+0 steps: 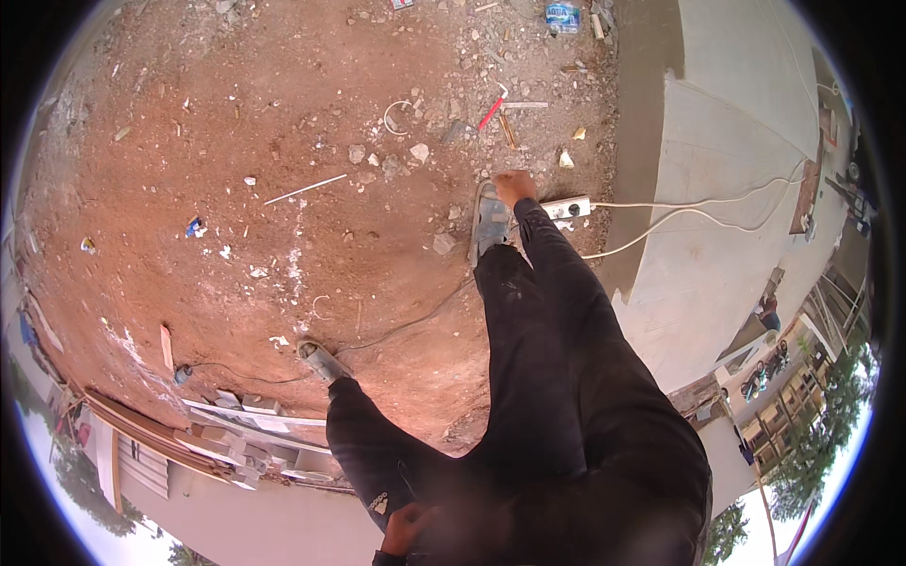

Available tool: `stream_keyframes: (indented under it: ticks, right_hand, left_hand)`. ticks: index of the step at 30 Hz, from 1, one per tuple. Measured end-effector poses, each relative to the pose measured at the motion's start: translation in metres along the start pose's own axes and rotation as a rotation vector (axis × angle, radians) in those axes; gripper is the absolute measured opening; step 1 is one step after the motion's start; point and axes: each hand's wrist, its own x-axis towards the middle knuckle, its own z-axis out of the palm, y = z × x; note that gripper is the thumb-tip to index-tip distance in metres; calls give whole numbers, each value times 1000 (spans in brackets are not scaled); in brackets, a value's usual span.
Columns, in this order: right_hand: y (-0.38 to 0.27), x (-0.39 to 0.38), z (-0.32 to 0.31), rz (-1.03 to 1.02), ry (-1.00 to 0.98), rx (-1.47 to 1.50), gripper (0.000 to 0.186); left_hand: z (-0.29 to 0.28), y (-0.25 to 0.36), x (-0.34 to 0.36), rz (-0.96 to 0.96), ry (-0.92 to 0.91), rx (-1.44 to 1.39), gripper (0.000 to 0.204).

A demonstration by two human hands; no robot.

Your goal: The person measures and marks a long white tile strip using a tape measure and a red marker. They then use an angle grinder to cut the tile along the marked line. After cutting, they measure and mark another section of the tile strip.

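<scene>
My right hand (pixel 514 187) reaches down beside the toe of my right shoe (pixel 491 222), its fingers closed. Whatever they hold is hidden; a thin dark cord (pixel 475 226) loops round the shoe close to the fingers. Just right of this hand lies a white power strip (pixel 566 208) with a pale cable (pixel 661 205). My left hand (pixel 406 528) is low in the picture against my dark clothing by the left thigh; its fingers are too dim to make out. The dark cord trails left past my left shoe (pixel 321 360) to a small blue-grey tool (pixel 183 374).
Reddish dirt ground (pixel 236 226) is strewn with stones and scraps. Ahead lie a red-handled tool (pixel 492 111), a pale ring (pixel 396 118) and a blue-labelled plastic container (pixel 562 17). A pale wall (pixel 717 189) stands at right. Planks (pixel 160 434) are piled at lower left.
</scene>
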Motion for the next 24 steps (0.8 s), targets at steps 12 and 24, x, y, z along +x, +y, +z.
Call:
stream_keyframes:
  ticks: [12, 24]
  right_hand:
    - [40, 270, 36, 105, 37, 48, 39]
    - [-189, -199, -187, 248, -859, 609, 32]
  left_hand:
    - [42, 166, 29, -260, -309, -232, 33]
    - [89, 111, -53, 560, 40, -1428, 14]
